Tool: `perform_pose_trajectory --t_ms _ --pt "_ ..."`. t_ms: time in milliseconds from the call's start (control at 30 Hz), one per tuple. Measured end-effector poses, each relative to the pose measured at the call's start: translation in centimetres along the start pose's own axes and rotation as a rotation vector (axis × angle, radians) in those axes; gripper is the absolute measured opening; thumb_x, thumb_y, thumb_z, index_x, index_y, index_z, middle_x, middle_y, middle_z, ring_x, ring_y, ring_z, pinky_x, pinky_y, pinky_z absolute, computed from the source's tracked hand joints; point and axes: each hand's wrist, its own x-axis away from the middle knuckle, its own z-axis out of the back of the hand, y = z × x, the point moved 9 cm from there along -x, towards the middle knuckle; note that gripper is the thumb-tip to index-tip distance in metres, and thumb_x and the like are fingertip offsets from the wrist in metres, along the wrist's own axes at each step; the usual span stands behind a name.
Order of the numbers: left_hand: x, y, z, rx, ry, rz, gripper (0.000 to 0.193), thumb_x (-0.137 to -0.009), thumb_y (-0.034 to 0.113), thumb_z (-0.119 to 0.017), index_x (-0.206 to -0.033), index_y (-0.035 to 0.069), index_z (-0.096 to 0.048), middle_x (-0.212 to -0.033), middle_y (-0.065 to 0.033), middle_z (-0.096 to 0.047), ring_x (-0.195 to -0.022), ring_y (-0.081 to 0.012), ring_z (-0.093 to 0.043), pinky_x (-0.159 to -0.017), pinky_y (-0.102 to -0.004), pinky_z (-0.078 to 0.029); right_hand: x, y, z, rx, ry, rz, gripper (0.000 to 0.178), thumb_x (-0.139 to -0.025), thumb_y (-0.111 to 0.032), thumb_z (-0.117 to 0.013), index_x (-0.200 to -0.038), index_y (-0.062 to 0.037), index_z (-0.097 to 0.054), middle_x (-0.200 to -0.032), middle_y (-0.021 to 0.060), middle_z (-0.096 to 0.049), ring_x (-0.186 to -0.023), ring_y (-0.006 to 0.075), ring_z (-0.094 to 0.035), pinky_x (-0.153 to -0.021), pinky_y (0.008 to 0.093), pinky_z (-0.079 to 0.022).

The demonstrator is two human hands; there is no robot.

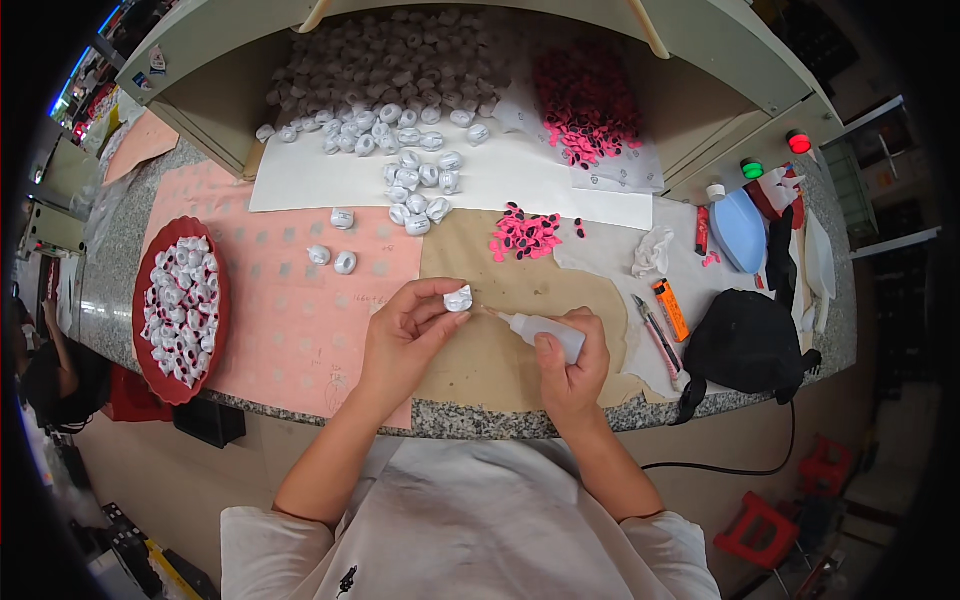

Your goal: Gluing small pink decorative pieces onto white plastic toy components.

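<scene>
Between the thumb and fingers of my left hand [415, 325] is a small white rounded piece [458, 299], held above the brown paper. My right hand [575, 365] grips a translucent squeeze bottle [548, 334], its thin nozzle pointing left, close to the white piece. Whether the tip touches it I cannot tell. Beyond my hands lies a small heap of pink and black pieces [525, 235]. Three loose white pieces [345, 262] rest on the pink paper to the left, and several more white pieces [410, 185] trail down from the pile at the back.
At left stands a red scalloped tray [140, 300] filled with white and dark-red pieces. A large white pile [390, 70] and a pink-black pile [590, 100] fill the cabinet. An orange lighter [671, 310], pen [655, 330], blue dish [737, 230] and black bag [745, 342] lie right.
</scene>
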Motion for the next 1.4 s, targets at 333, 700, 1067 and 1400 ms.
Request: perform_pose_trajectory --t_ms 333,700,1067,1400 --pt "-0.6 0.4 -1.6 0.026 -0.022 -0.055 0.029 -0.085 -0.004 -0.06 -0.112 0.0 -0.053 -0.107 -0.008 -0.062 -0.099 -0.0125 -0.06 -0.086 -0.0242 -0.05 -0.2 2.3 1.5 -0.122 0.01 -0.203 0.018 -0.087 -0.01 -0.059 -0.097 -0.0018 -0.046 -0.08 0.0061 -0.052 -0.071 0.0104 -0.052 -0.063 0.0231 -0.044" --pt "1.2 0.7 -0.1 -0.023 -0.022 -0.059 0.035 -0.085 -0.004 -0.06 -0.119 0.001 -0.053 -0.107 -0.0066 -0.06 -0.096 -0.0104 -0.059 -0.08 -0.0221 -0.049 -8.8 3.9 4.0 0.566 -0.031 -0.254 0.02 -0.084 -0.014 -0.064 -0.092 0.0005 -0.054 -0.084 0.0135 -0.06 -0.074 0.0191 -0.06 -0.066 0.0342 -0.047" --pt "2.0 1.2 3.5 0.092 -0.073 -0.029 0.039 -0.085 -0.003 -0.06 -0.122 0.002 -0.051 -0.104 -0.0062 -0.062 -0.095 -0.0106 -0.06 -0.082 -0.0231 -0.048 -1.8 0.9 -4.6 -0.194 -0.269 -0.682 0.014 -0.084 -0.013 -0.066 -0.092 -0.0019 -0.06 -0.075 0.0014 -0.06 -0.066 0.0074 -0.053 -0.058 0.0216 -0.043" --pt "2.3 0.9 3.0 0.047 -0.104 -0.056 0.034 -0.085 -0.002 -0.061 -0.118 0.003 -0.057 -0.106 -0.006 -0.061 -0.097 -0.0126 -0.06 -0.083 -0.0262 -0.05 1.5 1.6 -9.0 -0.444 -0.409 -0.832 0.011 -0.086 -0.008 -0.063 -0.094 -0.0017 -0.06 -0.085 0.0026 -0.06 -0.072 0.0088 -0.055 -0.064 0.0239 -0.047"
